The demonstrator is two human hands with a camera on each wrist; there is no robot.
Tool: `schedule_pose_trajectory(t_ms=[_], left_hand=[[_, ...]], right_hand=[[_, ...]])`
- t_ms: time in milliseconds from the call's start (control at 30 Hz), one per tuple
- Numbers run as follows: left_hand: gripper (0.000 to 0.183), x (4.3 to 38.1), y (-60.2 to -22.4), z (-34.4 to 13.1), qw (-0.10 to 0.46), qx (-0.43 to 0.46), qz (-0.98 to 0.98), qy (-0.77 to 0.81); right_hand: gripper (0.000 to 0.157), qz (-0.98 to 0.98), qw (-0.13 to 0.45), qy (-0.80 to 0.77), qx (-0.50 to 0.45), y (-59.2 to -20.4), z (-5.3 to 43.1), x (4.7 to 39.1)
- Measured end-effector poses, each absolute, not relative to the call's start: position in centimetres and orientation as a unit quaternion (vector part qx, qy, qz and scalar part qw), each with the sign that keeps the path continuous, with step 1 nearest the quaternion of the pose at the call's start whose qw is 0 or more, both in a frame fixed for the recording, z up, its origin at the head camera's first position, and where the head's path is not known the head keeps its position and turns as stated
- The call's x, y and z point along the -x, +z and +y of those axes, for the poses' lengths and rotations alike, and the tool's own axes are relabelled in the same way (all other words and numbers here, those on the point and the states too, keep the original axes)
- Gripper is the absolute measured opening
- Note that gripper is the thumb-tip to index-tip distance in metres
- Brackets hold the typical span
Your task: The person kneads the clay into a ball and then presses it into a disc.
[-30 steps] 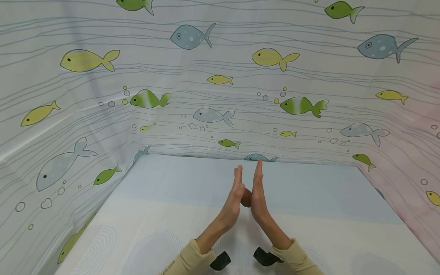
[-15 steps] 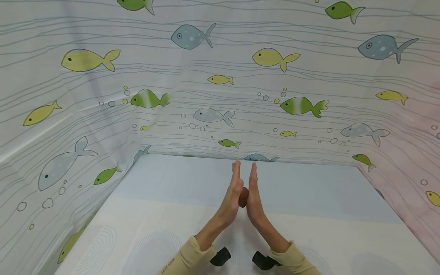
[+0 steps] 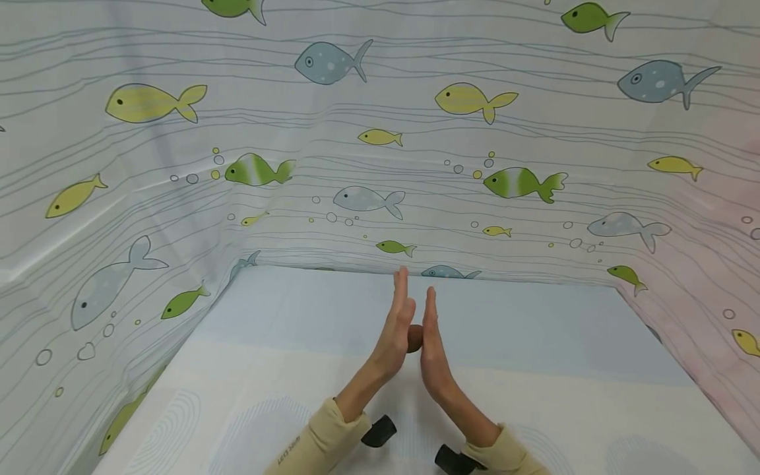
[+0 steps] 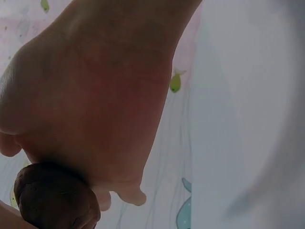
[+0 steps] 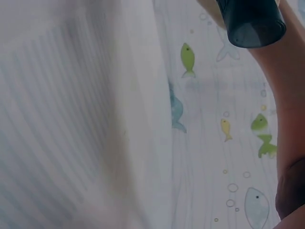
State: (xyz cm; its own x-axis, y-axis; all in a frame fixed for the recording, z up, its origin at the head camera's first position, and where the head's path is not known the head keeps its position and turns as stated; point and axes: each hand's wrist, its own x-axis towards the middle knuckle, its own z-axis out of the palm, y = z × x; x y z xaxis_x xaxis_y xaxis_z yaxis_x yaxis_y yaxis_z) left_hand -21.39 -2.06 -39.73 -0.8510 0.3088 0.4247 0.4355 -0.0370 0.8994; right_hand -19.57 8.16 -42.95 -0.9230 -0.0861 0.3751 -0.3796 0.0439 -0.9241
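A brown, rounded lump of what looks like modelling clay (image 3: 415, 338) sits between the two flat palms, above the table. My left hand (image 3: 394, 335) stands with straight fingers pointing away, its palm against the lump's left side. From the right, my right hand (image 3: 434, 353) presses with straight fingers, its fingertips a little lower in the head view. In the left wrist view the lump (image 4: 57, 196) shows fine surface cracks beside the right palm (image 4: 100, 109). At the edge of the right wrist view, the lump (image 5: 292, 191) is partly cut off.
A pale table top (image 3: 285, 316) with faint circle patterns lies under the hands. Fish-printed curtains (image 3: 368, 171) surround it at the back and sides. Black wrist devices (image 3: 379, 431) are strapped beside the beige sleeves (image 3: 332, 429).
Both hands have shifted left with the lump between them. The left hand has slid forward and the right hand back, so their fingertips are now offset.
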Motion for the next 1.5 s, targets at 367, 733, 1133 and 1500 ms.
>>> schedule_pose_trajectory(t_ms=[367,733,1133,1500], left_hand=[[0.070,22.2,-39.5,-2.7,0.067,0.254,-0.700,-0.664],[0.071,22.8,-40.3,-3.0,0.059,0.241,-0.698,-0.672],[0.070,22.2,-41.4,-1.9,0.011,0.252,-0.687,-0.681],[0.071,21.3,-41.6,-1.1,-0.008,0.257,-0.693,-0.674]], right_hand=[[0.055,-0.714,0.096,0.671,-0.177,-42.6,7.6,18.1],[0.055,-0.702,0.109,0.670,-0.216,-41.8,7.2,17.1],[0.056,-0.703,0.133,0.673,-0.186,-41.5,7.8,18.6],[0.057,-0.689,0.135,0.695,-0.154,-41.4,8.5,21.0]])
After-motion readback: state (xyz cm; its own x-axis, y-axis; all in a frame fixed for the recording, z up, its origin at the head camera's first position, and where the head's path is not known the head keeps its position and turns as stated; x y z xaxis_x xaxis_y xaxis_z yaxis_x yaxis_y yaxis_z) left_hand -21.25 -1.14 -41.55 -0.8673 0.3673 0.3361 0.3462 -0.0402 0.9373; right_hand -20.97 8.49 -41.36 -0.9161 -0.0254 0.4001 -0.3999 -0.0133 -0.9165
